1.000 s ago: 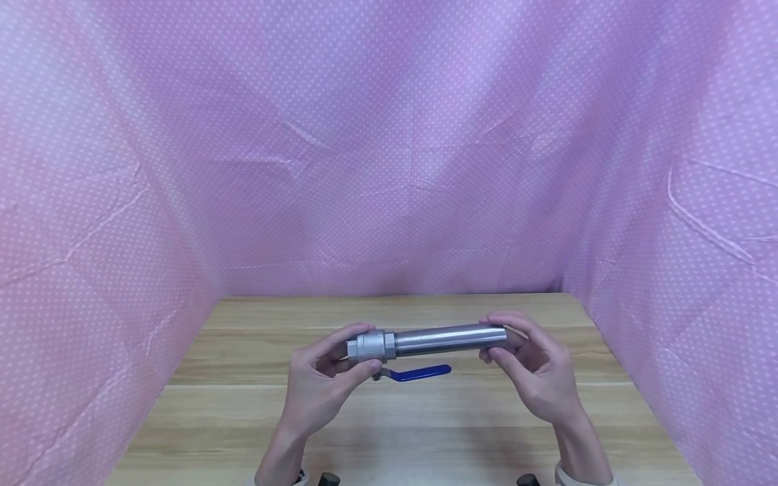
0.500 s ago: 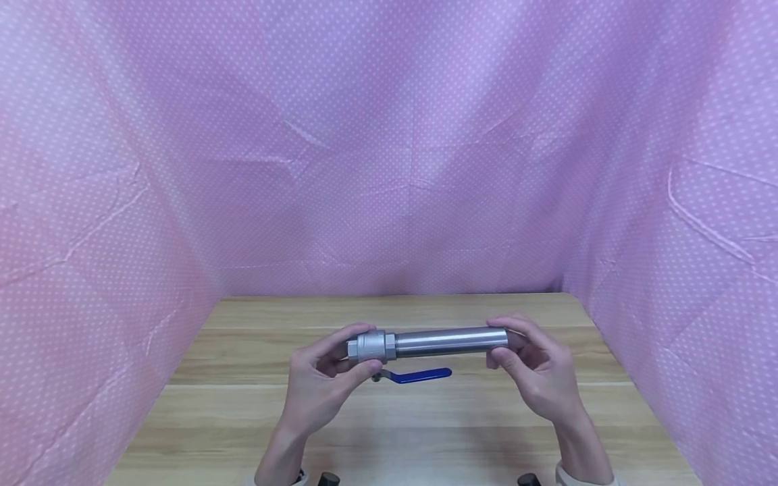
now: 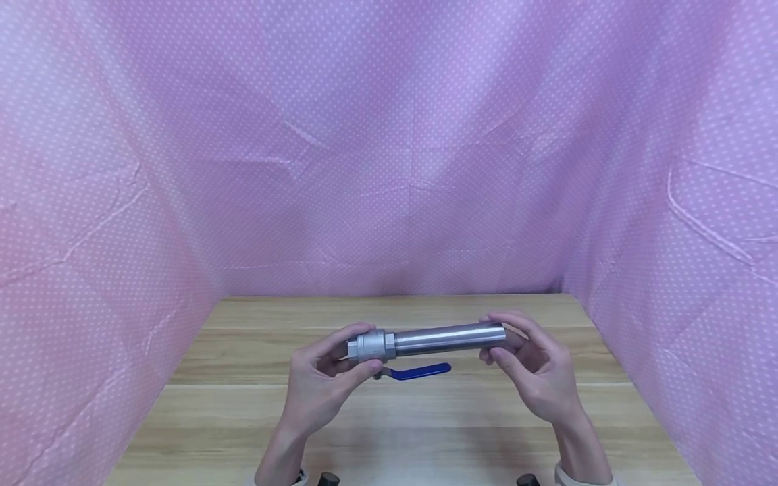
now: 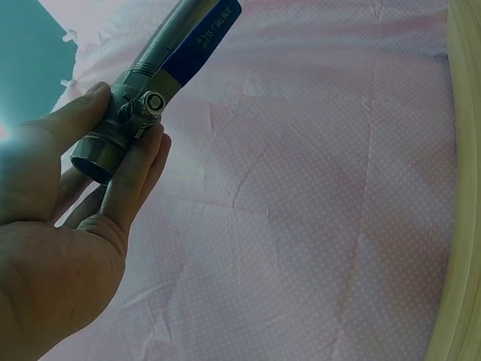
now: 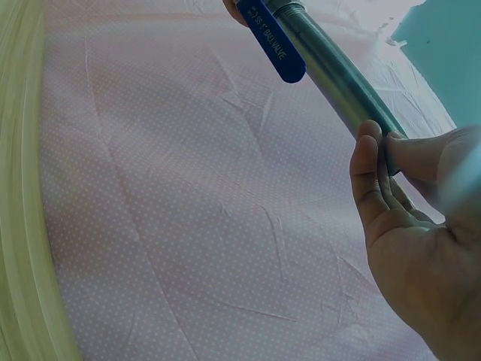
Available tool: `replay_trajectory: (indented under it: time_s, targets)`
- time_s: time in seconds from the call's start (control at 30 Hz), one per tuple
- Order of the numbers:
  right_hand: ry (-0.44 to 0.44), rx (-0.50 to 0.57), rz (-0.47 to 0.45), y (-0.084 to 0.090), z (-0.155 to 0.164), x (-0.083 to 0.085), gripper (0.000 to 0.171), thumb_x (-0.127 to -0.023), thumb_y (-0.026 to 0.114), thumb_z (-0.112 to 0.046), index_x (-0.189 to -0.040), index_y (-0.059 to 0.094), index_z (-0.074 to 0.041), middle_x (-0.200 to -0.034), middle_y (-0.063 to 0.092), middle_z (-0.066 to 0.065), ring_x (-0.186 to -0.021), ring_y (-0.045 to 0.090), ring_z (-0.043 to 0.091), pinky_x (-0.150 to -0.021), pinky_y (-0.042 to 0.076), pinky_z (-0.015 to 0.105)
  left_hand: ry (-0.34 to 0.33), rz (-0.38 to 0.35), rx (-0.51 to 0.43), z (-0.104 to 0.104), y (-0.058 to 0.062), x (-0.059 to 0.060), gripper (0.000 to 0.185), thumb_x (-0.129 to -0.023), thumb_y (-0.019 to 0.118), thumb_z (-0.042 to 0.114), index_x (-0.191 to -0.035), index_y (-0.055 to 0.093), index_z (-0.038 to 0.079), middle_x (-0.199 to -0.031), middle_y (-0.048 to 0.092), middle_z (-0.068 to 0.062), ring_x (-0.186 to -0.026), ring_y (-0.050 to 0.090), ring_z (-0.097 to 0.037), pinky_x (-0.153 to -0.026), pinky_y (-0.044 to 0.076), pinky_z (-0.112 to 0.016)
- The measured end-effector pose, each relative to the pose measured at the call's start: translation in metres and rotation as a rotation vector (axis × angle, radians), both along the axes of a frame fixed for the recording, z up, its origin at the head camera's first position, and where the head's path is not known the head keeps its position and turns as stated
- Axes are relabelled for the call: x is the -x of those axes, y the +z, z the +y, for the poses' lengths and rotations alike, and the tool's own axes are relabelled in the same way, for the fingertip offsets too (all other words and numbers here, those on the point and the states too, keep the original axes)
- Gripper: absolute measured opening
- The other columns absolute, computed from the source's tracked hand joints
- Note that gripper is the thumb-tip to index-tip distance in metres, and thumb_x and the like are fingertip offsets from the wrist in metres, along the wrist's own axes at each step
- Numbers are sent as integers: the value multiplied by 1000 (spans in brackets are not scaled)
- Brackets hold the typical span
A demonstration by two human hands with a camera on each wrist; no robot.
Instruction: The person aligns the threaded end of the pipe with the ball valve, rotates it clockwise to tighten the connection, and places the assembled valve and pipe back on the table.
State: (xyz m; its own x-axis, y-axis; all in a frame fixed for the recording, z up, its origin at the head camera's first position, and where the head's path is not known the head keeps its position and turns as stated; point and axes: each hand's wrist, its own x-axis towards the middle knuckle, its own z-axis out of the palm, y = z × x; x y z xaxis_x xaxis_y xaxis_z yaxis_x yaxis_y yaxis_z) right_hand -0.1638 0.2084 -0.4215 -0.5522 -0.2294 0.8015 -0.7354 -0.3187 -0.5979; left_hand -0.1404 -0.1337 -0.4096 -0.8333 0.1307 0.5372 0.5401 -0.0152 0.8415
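A silver ball valve (image 3: 372, 345) with a blue lever handle (image 3: 422, 371) is held above the table by my left hand (image 3: 322, 378). Thumb and fingers grip the valve's body from opposite sides; its outer end is an open bore in the left wrist view. A steel pipe (image 3: 451, 339) joins the valve's right end, with a little thread showing at the joint. My right hand (image 3: 537, 371) pinches the pipe's far end between thumb and fingers. The lever lies roughly alongside the pipe, apart from it, on the side nearer me. "Ball valve" lettering is on the lever (image 5: 272, 39).
Below the hands is a wooden table (image 3: 401, 432). Pink dotted cloth (image 3: 389, 169) encloses the back and both sides. Two dark cylindrical ends (image 3: 329, 478) poke in at the bottom edge of the head view.
The pipe's right end dips slightly, then rises again, and the lever tilts with it. My right fingers shift a little around the pipe end. The left hand keeps its hold.
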Motion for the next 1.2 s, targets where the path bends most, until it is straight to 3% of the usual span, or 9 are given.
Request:
replay_trajectory:
  time_s: [0.43,0.77,0.93,1.1,1.2]
  targets:
    - [-115,-42,0,1,0,-2,48,-88,60,39,-135,58,29,-125,77,13,-95,82,13,-84,74,24,9,12,21,-1,0,-1,53,-87,89,-14,-137,76,0,-131,80,-26,-107,83,-15,-88,76,-40]
    - [-210,-89,-7,-1,1,-3,38,-95,64,30,-133,64,23,-88,81,10,-78,77,12,-70,69,20,-4,54,9,-2,-2,2,51,-88,88,-16,-136,75,-4,-128,79,-30,-106,82,-14,-86,76,-38]
    - [-201,-77,-16,0,1,-3,42,-95,64,30,-136,62,25,-103,85,7,-87,82,10,-75,72,20,-18,70,-5,-1,-2,2,51,-87,87,-17,-136,75,-6,-126,79,-32,-107,83,-14,-86,76,-38]
    - [-100,-41,-8,1,1,-1,54,-87,62,40,-140,55,29,-135,78,19,-105,84,16,-85,75,25,-25,76,-15,-1,-3,3,51,-87,87,-18,-135,75,-7,-126,78,-34,-108,83,-14,-86,76,-39]
    - [-62,-27,2,1,0,0,56,-84,60,43,-139,53,31,-142,74,23,-109,84,18,-88,75,27,-28,76,-17,0,-4,4,51,-86,87,-19,-135,75,-7,-126,78,-34,-108,83,-14,-86,76,-39]
